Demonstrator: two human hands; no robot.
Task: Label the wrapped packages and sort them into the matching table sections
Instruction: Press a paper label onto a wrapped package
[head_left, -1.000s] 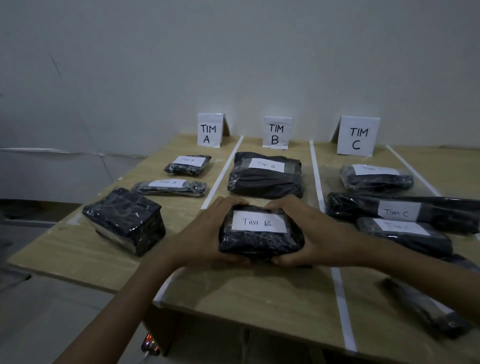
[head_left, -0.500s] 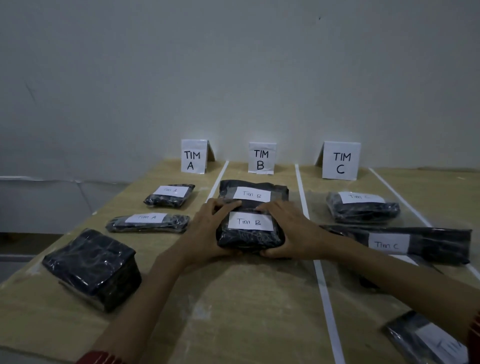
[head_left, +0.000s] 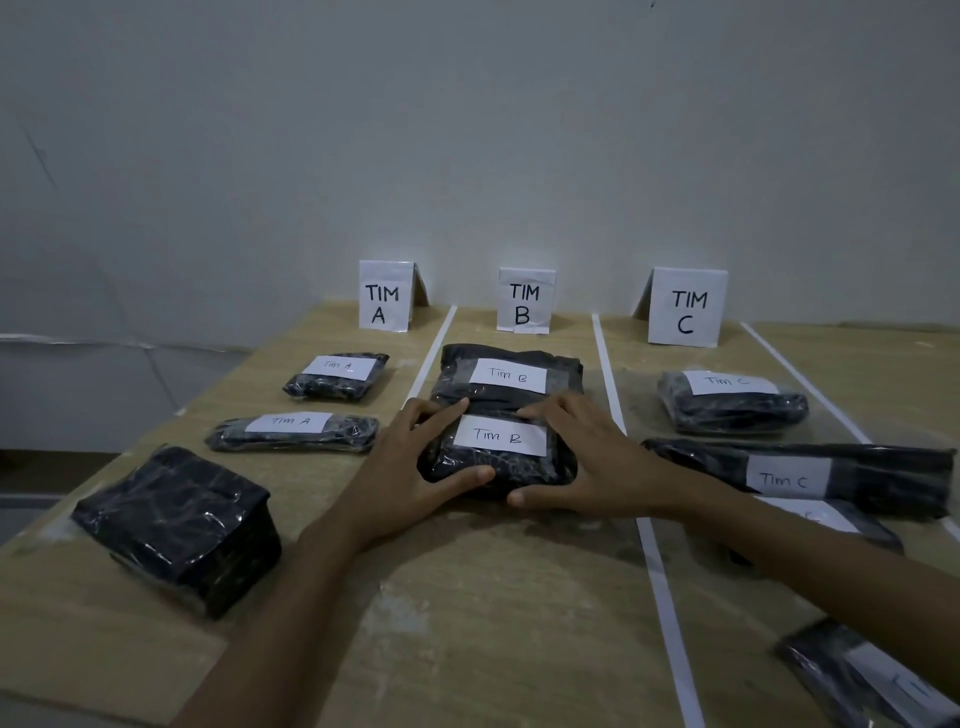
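A black wrapped package labelled "Tim B" (head_left: 500, 457) lies in the middle section of the wooden table (head_left: 519, 623). My left hand (head_left: 405, 467) grips its left side and my right hand (head_left: 587, 462) grips its right side, thumbs at the near edge. It touches a larger "Tim B" package (head_left: 511, 379) behind it. A folded sign "TIM B" (head_left: 524, 301) stands at the back. An unlabelled black package (head_left: 176, 525) sits at the front left.
Signs "TIM A" (head_left: 384, 296) and "TIM C" (head_left: 685, 306) stand at the back. Two "Tim A" packages (head_left: 296, 434) lie in the left section, several "Tim C" packages (head_left: 800, 475) in the right one. White tape lines (head_left: 660, 571) split the sections. Another package (head_left: 857, 675) lies at the front right.
Both hands have carried the "Tim B" package away from me, from the front of the middle section up against the larger "Tim B" package.
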